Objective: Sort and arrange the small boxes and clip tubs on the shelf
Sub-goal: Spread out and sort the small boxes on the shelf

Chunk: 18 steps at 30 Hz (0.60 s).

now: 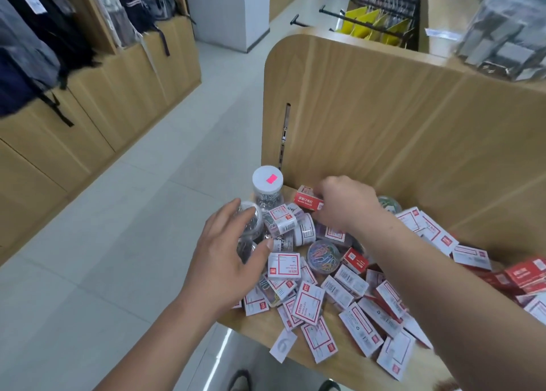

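Note:
A jumble of small red-and-white boxes (307,302) and clear clip tubs covers the wooden shelf (339,364). My left hand (227,260) curls round a clear tub of metal clips (251,222) at the shelf's left edge. My right hand (345,204) pinches a red box (307,200) near the shelf's back panel. An upright tub with a white lid and pink sticker (267,184) stands in the back left corner. A round tub of coloured clips (323,256) lies among the boxes.
A tall wooden panel (384,110) backs the shelf. More red boxes (526,275) pile at the right. Backpacks (29,57) hang over wooden cabinets across a tiled aisle (118,243). Packaged goods (508,36) sit on the upper right ledge.

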Each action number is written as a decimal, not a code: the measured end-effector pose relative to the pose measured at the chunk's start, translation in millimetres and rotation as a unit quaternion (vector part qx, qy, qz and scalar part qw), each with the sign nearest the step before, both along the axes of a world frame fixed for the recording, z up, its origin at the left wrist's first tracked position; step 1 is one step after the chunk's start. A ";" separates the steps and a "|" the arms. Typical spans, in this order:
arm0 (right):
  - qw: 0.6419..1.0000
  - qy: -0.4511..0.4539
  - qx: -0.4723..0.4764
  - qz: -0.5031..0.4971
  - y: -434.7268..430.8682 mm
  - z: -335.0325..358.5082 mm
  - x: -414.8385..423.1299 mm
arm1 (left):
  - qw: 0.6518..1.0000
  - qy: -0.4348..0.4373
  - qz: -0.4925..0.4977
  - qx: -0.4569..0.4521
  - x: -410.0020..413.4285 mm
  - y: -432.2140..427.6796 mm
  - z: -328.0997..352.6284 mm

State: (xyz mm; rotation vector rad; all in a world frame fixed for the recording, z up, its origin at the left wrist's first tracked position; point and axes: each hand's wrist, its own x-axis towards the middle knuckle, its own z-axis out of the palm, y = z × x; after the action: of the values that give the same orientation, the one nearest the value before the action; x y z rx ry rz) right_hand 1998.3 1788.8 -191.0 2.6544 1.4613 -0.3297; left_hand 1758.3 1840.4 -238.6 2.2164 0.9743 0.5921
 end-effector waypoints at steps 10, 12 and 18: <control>0.981 -0.003 0.192 -0.031 -38.0 49.4 17.3 | 0.999 -0.034 -0.012 0.037 -0.6 4.2 -3.8; 0.962 0.023 0.266 -0.051 -60.7 65.2 15.0 | 0.997 -0.034 -0.015 0.064 1.0 3.2 2.2; 0.908 0.071 0.393 -0.129 -124.6 68.8 1.3 | 0.982 -0.033 -0.115 0.144 62.8 -26.0 40.3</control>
State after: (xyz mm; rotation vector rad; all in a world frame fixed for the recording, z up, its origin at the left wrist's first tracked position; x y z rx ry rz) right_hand 1999.5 1664.2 -122.2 3.5404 1.5128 0.0904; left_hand 1821.1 1814.4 -198.3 2.5007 0.6182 0.7300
